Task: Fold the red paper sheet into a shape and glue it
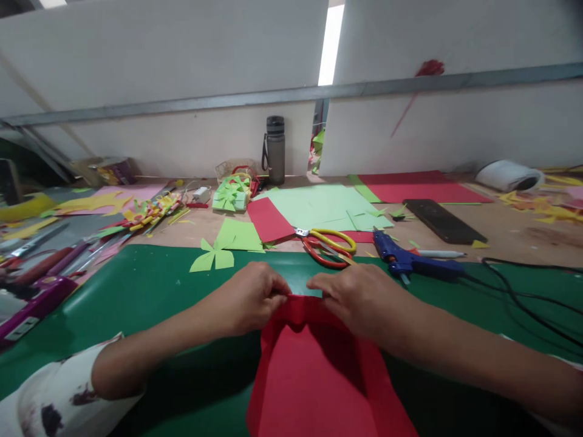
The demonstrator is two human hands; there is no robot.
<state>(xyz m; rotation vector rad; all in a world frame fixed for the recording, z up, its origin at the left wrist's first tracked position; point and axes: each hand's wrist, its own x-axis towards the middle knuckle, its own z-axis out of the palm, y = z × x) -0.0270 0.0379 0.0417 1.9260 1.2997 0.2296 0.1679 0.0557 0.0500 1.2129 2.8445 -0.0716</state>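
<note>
A large sheet of red paper (314, 376) stretches from the front of the view up over the green mat (159, 291). Its far edge is folded or curled, with a shadow across the middle. Thumb and fingers of my left hand (257, 297) pinch the far left corner of that edge. My right hand (359, 297) is closed over the far right corner, its index finger pointing toward the left hand; its thumb is hidden. Just beyond the hands lie scissors (330, 246) with red and yellow handles and a blue glue gun (405, 258).
Green paper sheets (319, 203), a red sheet (410, 185), a phone (444, 220) and a bottle (276, 152) are toward the back wall. A black cable (514, 291) trails at right. Tools and a purple power strip (34, 309) crowd the left.
</note>
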